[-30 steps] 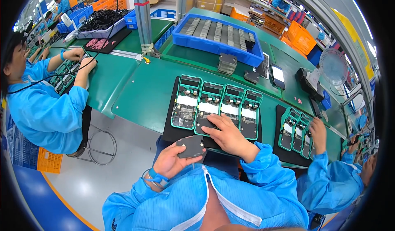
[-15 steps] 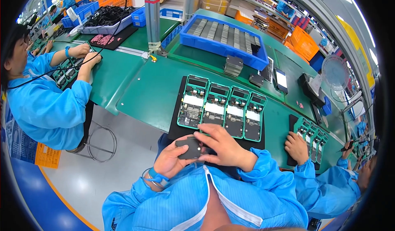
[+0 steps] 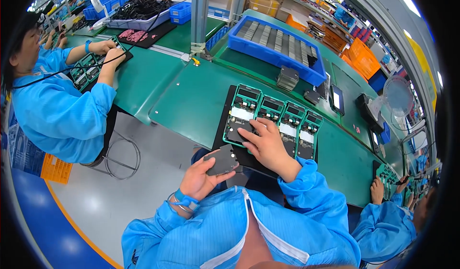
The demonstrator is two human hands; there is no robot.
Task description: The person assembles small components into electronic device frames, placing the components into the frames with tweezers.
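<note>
The left hand [image 3: 197,177] clamps a dark plate [image 3: 222,161]; at its one o'clock, the right hand [image 3: 271,147], fingers spread, touches another plate [image 3: 236,133] in the leftmost of four green-framed units [image 3: 245,107]. Even pressure should work best.

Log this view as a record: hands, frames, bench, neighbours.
Left hand: holding dark flat plate; single or stacked unclear
Right hand: touching another dark plate in the leftmost frame
Row: four green frames on black mat
Bench beyond: plate stack beside blue tray of gray pieces
Neighbours: person at left, person at right
</note>
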